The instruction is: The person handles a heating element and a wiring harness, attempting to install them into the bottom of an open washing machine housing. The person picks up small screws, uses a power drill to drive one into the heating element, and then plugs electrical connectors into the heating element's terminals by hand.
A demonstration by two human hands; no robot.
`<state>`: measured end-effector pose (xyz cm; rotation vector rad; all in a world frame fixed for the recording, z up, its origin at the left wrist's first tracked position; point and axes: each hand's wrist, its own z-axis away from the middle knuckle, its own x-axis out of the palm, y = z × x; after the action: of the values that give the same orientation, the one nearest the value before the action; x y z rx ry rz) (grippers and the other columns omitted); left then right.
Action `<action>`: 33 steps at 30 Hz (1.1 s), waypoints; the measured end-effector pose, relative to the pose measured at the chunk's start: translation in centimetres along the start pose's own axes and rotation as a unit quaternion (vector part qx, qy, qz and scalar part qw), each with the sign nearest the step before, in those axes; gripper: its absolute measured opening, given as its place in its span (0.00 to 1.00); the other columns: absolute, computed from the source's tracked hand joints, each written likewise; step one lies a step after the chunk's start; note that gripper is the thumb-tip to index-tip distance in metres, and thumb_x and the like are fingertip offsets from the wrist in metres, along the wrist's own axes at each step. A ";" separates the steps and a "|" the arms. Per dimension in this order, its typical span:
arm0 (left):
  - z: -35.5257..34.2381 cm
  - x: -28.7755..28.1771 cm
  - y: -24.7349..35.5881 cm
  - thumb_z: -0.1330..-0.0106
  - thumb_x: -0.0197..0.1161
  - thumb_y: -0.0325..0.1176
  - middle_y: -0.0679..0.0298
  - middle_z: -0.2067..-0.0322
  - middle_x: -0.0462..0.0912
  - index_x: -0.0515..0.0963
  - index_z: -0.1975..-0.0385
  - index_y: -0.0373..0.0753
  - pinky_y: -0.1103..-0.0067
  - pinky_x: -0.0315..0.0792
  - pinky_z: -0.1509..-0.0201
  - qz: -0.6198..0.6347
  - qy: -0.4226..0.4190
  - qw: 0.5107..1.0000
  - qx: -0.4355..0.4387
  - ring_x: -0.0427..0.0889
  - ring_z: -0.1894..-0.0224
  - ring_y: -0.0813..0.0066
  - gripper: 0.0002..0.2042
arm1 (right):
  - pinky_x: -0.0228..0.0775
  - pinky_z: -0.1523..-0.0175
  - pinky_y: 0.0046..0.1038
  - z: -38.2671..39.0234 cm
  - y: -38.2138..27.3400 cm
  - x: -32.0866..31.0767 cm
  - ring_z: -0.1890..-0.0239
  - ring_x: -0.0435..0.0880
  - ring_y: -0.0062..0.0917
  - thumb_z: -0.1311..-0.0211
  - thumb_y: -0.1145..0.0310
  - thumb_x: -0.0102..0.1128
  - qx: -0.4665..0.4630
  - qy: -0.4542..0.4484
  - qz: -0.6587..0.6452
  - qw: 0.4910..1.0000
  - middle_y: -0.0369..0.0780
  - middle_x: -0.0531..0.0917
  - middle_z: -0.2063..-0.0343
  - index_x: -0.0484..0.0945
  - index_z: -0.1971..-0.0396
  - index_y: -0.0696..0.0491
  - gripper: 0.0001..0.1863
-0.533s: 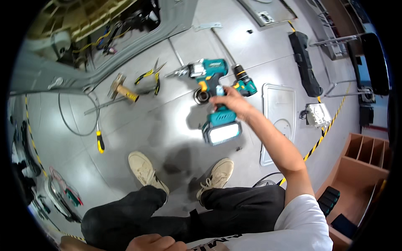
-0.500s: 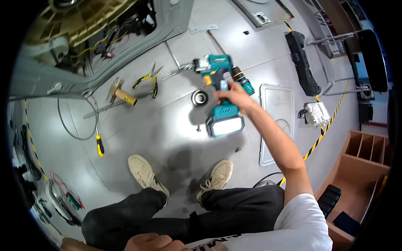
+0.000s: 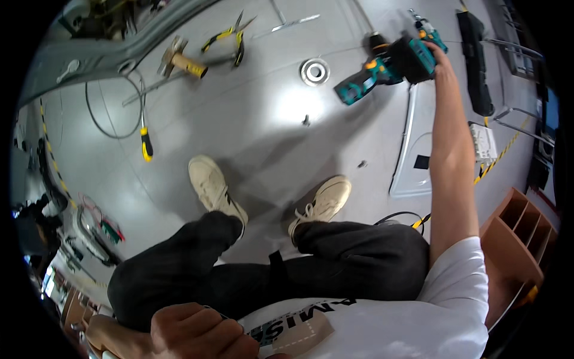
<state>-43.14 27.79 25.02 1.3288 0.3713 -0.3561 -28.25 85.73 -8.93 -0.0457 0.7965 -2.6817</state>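
My right hand (image 3: 441,58), arm stretched far right, is closed on a cordless power tool (image 3: 414,61). Its black and teal battery end faces me and hides most of the handle; beyond it shows a teal body with a silver nose. Partly covered by that tool, a teal and black cordless drill (image 3: 357,87) lies on the floor. Left of the drill is a round metal ring (image 3: 315,72) with a dark hole. My left hand (image 3: 200,332) is curled into a fist near my torso; anything inside it is hidden.
Toward the left lie a wooden-handled hammer (image 3: 186,64), yellow-black pliers (image 3: 237,40) and a screwdriver (image 3: 146,143). A T-shaped metal bar (image 3: 290,25) lies farther off. A small bolt (image 3: 307,120) is before my shoes. A flat panel (image 3: 412,173) and wooden shelf box (image 3: 508,239) stand right.
My right hand has carried the power tool to the right, turning its battery end toward me and uncovering more of the drill. The view has shifted. My left hand remains near my torso.
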 end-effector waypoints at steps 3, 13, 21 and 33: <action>0.4 0.2 0.1 0.44 0.68 0.37 0.66 0.86 0.63 0.65 0.88 0.41 0.77 0.58 0.83 -0.001 0.013 1.000 -0.007 0.63 0.85 0.73 0.19 | 0.83 0.64 0.38 -5.6 -2.0 -3.6 0.73 0.87 0.36 0.42 0.67 0.61 -0.029 -0.067 -0.056 0.996 0.46 0.86 0.71 0.80 0.67 0.59 0.09; -2.9 0.3 0.0 0.49 0.71 0.38 0.64 0.85 0.63 0.64 0.88 0.40 0.74 0.59 0.82 -0.027 -0.026 0.996 -0.078 0.64 0.85 0.70 0.19 | 0.82 0.60 0.41 -8.8 -1.5 1.5 0.69 0.87 0.37 0.40 0.70 0.60 -0.040 0.006 -0.198 0.979 0.45 0.86 0.67 0.80 0.65 0.57 0.07; -3.1 0.1 0.2 0.51 0.70 0.37 0.65 0.85 0.62 0.66 0.87 0.41 0.76 0.60 0.82 -0.027 0.010 0.996 -0.085 0.65 0.84 0.71 0.18 | 0.78 0.50 0.39 -11.8 -3.0 0.9 0.59 0.84 0.36 0.38 0.69 0.59 -0.071 -0.040 -0.181 0.980 0.44 0.84 0.61 0.78 0.61 0.56 0.08; -0.9 1.3 0.1 0.41 0.60 0.43 0.68 0.82 0.68 0.70 0.82 0.42 0.78 0.65 0.77 -0.016 -0.027 0.999 0.017 0.70 0.76 0.74 0.14 | 0.72 0.50 0.33 3.6 7.6 16.9 0.56 0.82 0.36 0.40 0.63 0.59 -0.571 0.050 0.375 0.729 0.49 0.82 0.60 0.76 0.51 0.60 0.21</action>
<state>-41.98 28.63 24.31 1.3439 0.3432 -0.4258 -41.29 72.26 -11.14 0.1074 1.8695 -1.1457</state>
